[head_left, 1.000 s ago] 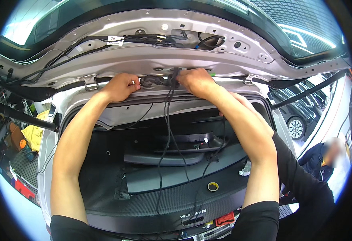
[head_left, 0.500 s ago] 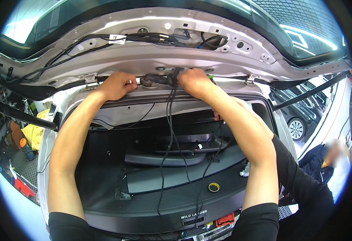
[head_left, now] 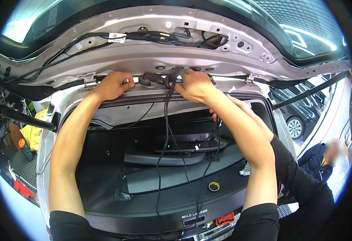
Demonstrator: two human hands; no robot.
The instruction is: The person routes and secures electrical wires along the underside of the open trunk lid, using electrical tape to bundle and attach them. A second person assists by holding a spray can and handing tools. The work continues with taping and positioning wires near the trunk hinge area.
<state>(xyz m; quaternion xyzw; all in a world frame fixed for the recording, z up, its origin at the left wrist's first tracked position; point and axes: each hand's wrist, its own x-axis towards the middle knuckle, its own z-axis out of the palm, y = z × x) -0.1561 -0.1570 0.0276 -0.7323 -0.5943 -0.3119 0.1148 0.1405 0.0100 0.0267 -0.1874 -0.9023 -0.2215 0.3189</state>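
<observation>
Light: bright strips (head_left: 314,36) at upper right, behind glass (head_left: 264,24); glare (head_left: 17,32) at upper left.
Overhead: dark grid (head_left: 304,14) around the strips.
Left floor: dark dotted mat (head_left: 23,161), pale ground (head_left: 13,211) below it.
Left clutter: yellow bag (head_left: 31,138), red object (head_left: 23,189) at the mat's edge, smaller items (head_left: 15,133) too blurred to tell.
Right: dark car (head_left: 302,102) with silver wheel (head_left: 295,127), just beside a pale surface (head_left: 324,122), floor or wall unclear.

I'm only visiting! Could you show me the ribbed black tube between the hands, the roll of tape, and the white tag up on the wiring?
Ribbed black tube (head_left: 154,78): head view, on its ridged side.
Roll of tape (head_left: 214,190): head view, on its near rim.
White tag (head_left: 117,37): head view, on its face.
</observation>
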